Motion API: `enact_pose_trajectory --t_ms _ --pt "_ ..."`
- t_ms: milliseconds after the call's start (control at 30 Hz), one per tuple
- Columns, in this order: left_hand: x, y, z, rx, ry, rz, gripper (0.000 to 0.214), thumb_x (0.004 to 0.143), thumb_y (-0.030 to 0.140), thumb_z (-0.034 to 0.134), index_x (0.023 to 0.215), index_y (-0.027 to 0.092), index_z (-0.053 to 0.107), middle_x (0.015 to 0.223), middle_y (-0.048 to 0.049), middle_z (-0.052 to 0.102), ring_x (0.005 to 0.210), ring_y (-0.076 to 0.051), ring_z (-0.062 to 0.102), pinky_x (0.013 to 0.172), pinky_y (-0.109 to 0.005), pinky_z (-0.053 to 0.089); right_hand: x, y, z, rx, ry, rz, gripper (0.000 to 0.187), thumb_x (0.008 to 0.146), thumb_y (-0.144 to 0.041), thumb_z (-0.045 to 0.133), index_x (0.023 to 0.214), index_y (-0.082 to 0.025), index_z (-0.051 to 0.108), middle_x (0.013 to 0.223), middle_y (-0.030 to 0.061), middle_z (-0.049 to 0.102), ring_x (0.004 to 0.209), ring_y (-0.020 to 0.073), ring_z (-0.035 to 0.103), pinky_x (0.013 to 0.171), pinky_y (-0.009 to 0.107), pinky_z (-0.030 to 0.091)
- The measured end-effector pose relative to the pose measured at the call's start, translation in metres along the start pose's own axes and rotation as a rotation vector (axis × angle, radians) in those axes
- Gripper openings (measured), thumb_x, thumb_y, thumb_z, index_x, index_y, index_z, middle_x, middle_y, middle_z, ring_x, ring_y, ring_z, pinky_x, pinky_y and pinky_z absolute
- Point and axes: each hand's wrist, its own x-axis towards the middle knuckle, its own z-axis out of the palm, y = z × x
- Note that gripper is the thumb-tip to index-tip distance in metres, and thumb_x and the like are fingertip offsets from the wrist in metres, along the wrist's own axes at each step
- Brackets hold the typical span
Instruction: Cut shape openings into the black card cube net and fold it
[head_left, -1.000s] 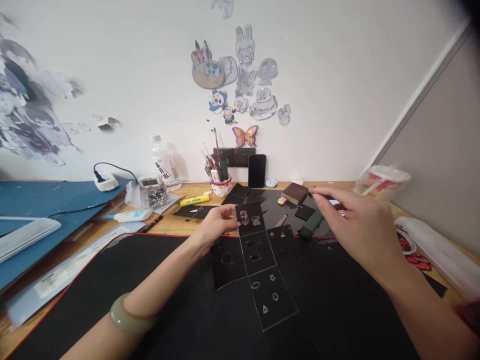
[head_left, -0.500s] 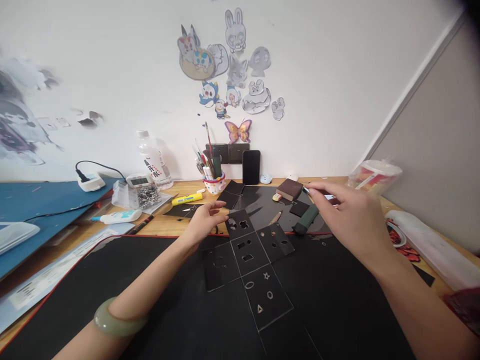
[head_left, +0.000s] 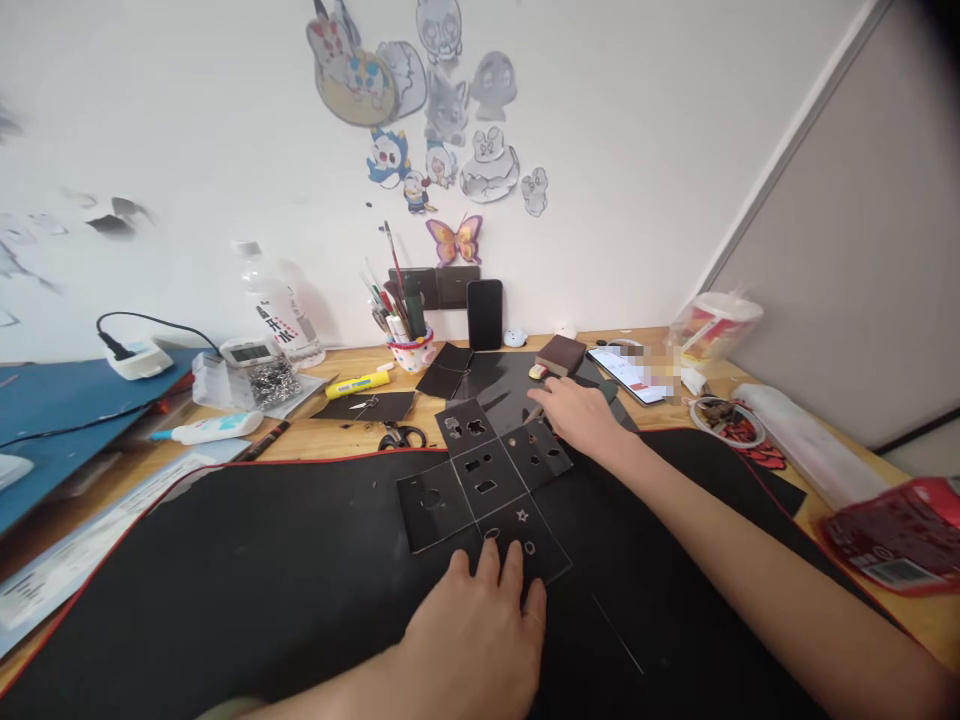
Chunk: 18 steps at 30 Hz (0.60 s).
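A black cross-shaped card (head_left: 480,475) with small cut-out shapes lies flat on the black mat (head_left: 262,580). My left hand (head_left: 480,625) rests palm down at the card's near end, its fingers spread flat on the nearest panel. My right hand (head_left: 577,415) is lowered onto the mat at the card's far right panel. Its fingers are bent together and pointing left, and what they hold is hidden. A dark green tool (head_left: 609,391) shows just behind that hand.
Scissors (head_left: 401,436) and black card scraps (head_left: 367,407) lie beyond the mat. At the back are a pen cup (head_left: 409,350), an upright phone (head_left: 484,313), a brown block (head_left: 561,354), a yellow marker (head_left: 358,384) and a bottle (head_left: 277,305). Another phone (head_left: 630,368) and a red packet (head_left: 892,530) lie to the right.
My left hand left the card's far panel, which now lies flat, and came down on the near panel. My right hand dropped from the air to the mat. The view swung right.
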Motion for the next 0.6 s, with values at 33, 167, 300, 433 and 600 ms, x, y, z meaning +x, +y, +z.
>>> enact_pose_trajectory --t_ms 33,167,300,433,600 --pt "0.002 0.005 0.004 0.015 -0.020 -0.014 0.047 0.084 0.024 0.043 0.129 0.008 0.039 0.131 -0.0261 0.033 0.115 -0.043 0.039 0.079 -0.055 0.044 0.004 -0.003 0.001 -0.023 -0.024 -0.034 0.029 0.078 -0.006 0.042 0.097 -0.016 0.062 0.097 0.0132 0.062 0.090 0.0237 0.055 0.056 0.027 0.038" --pt "0.005 0.018 0.008 0.084 -0.088 -0.026 0.043 0.086 0.018 0.033 0.127 0.005 0.041 0.125 -0.0284 0.036 0.109 -0.042 0.046 0.066 -0.047 0.052 0.015 -0.011 0.002 -0.090 -0.077 -0.142 0.026 0.076 -0.001 0.041 0.083 -0.011 0.064 0.092 0.0170 0.063 0.090 0.0260 0.054 0.060 0.030 0.038" --pt "0.005 0.026 0.013 0.163 -0.006 -0.022 0.044 0.085 0.022 0.038 0.122 0.000 0.044 0.119 -0.0307 0.041 0.102 -0.043 0.050 0.058 -0.043 0.054 0.021 -0.009 0.002 -0.136 -0.079 -0.181 0.024 0.074 0.001 0.044 0.082 -0.011 0.064 0.089 0.0164 0.065 0.091 0.0263 0.055 0.061 0.029 0.037" --pt "0.006 0.030 0.021 0.168 0.123 -0.021 0.044 0.083 0.025 0.042 0.116 -0.004 0.050 0.112 -0.0335 0.045 0.095 -0.046 0.053 0.051 -0.044 0.053 0.030 0.008 -0.010 -0.190 -0.014 -0.072 0.026 0.075 -0.003 0.042 0.091 -0.010 0.061 0.087 0.0177 0.066 0.083 0.0255 0.058 0.057 0.030 0.035" --pt "0.008 0.033 0.029 0.188 0.214 -0.014 0.045 0.080 0.026 0.045 0.113 -0.003 0.053 0.107 -0.0348 0.049 0.089 -0.047 0.056 0.054 -0.047 0.052 0.026 0.025 -0.041 -0.145 0.090 0.162 0.022 0.077 -0.029 0.046 0.083 -0.014 0.060 0.067 0.0111 0.063 0.060 0.0214 0.056 0.049 0.028 0.030"
